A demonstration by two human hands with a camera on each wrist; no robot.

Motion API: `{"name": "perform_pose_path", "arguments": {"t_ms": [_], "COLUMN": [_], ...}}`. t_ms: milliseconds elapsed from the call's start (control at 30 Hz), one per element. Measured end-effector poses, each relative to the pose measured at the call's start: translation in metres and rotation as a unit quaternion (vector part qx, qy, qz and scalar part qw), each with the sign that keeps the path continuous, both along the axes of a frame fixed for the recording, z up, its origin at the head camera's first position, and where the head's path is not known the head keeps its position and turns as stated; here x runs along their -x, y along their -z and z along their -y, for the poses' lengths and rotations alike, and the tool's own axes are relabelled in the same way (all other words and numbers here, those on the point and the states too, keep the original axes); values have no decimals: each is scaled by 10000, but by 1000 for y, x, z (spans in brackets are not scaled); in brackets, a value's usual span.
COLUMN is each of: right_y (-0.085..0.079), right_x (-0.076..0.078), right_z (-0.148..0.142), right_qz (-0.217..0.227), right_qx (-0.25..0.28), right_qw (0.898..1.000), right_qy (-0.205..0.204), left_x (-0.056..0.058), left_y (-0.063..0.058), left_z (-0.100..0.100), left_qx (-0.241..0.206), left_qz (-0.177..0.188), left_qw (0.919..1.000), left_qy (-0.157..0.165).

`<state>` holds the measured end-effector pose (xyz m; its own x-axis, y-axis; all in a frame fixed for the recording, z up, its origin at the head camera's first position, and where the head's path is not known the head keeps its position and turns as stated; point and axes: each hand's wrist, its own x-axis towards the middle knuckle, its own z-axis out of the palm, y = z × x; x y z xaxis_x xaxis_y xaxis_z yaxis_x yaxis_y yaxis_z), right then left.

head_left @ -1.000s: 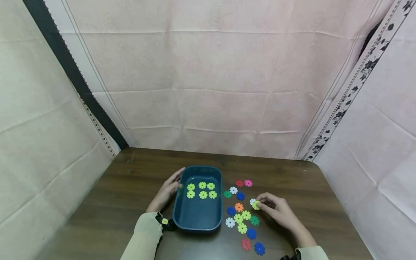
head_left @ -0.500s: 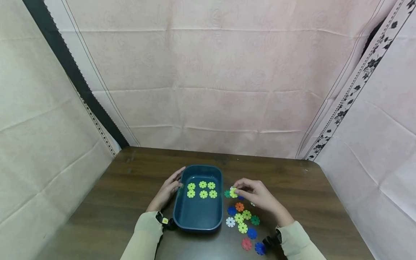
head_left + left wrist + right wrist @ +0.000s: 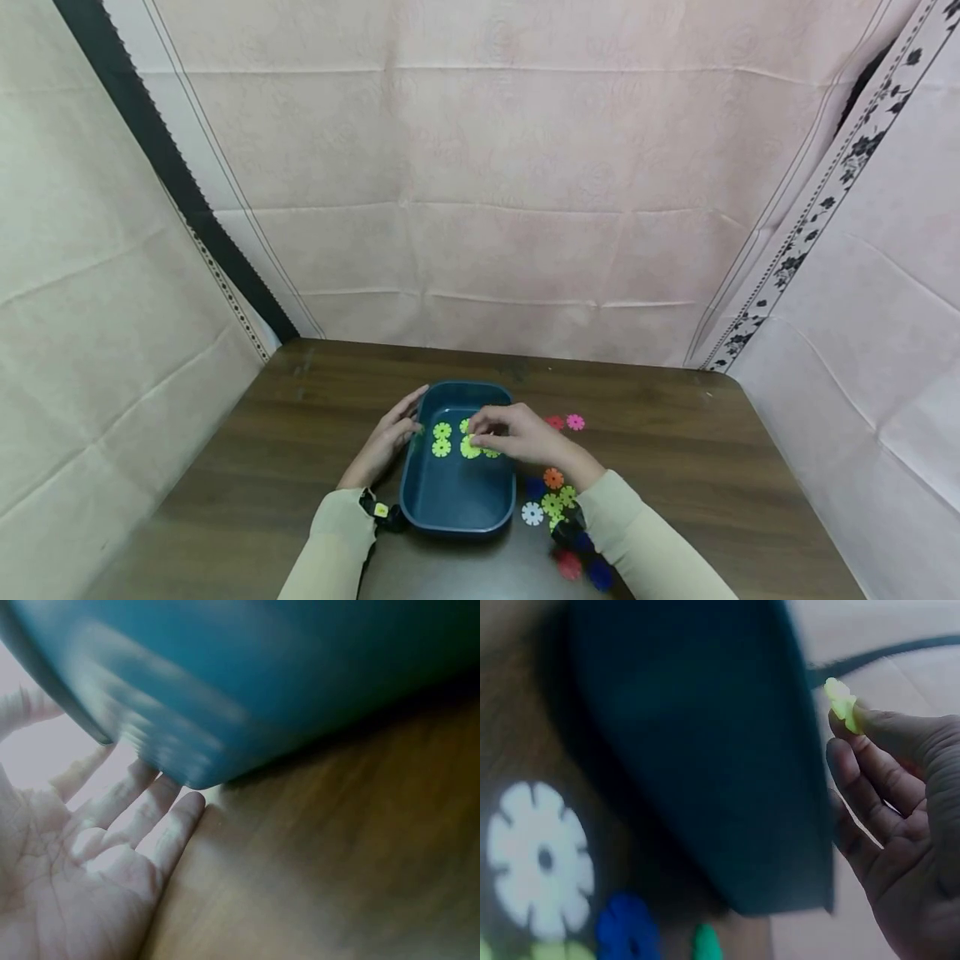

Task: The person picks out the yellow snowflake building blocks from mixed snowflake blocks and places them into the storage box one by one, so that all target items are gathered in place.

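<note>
A dark teal tray [image 3: 456, 500] stands on the table, with several yellow-green notched plastic discs [image 3: 441, 448] lying flat in its upper half. My left hand [image 3: 386, 442] holds its left side, the thumb over the rim and the fingers [image 3: 176, 825] along the outer wall. Above the tray, my right hand [image 3: 517, 433] pinches one yellow-green notched disc [image 3: 844, 705] between thumb and forefinger. That hand partly covers the discs in the tray's right half.
Right of the tray lie loose notched discs: a white disc [image 3: 532, 513], an orange disc [image 3: 552, 478], a pink disc [image 3: 575, 422], and yellow-green, blue and red ones. The right forearm [image 3: 637, 542] passes over some. Light cloth [image 3: 487, 208] hangs behind the brown table [image 3: 300, 433].
My right hand has carried the yellow-green disc leftward from the loose discs to over the tray. The left hand and the tray have stayed in place.
</note>
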<state>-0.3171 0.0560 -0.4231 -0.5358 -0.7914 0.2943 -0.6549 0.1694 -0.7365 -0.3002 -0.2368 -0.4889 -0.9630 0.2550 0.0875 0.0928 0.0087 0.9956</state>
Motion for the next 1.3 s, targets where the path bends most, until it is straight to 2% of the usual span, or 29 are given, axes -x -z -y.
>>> {"name": "perform_pose_path", "arguments": {"t_ms": [167, 400, 567, 967, 1133, 1300], "right_y": [10, 13, 15, 16, 17, 13], "right_x": [7, 9, 9, 5, 6, 6], "right_z": [31, 48, 49, 46, 45, 43], "right_qz": [-226, -415, -524, -575, -466, -267], "right_qx": [-648, -1484, -1739, -1715, -1335, -847], "right_qw": [9967, 9879, 9834, 9835, 9899, 9960], "right_qy": [-434, -176, -61, 53, 70, -77], "left_x": [1, 2, 4, 1, 2, 2], "left_y": [-1, -2, -3, -1, 0, 0], "left_z": [1, 4, 4, 3, 4, 3], "left_qx": [5, 56, 23, 64, 27, 103], "left_qz": [19, 2, 21, 94, 74, 76], "left_qw": [10000, 9998, 9999, 9998, 9998, 9997], "left_qy": [92, 166, 147, 164, 184, 184]}}
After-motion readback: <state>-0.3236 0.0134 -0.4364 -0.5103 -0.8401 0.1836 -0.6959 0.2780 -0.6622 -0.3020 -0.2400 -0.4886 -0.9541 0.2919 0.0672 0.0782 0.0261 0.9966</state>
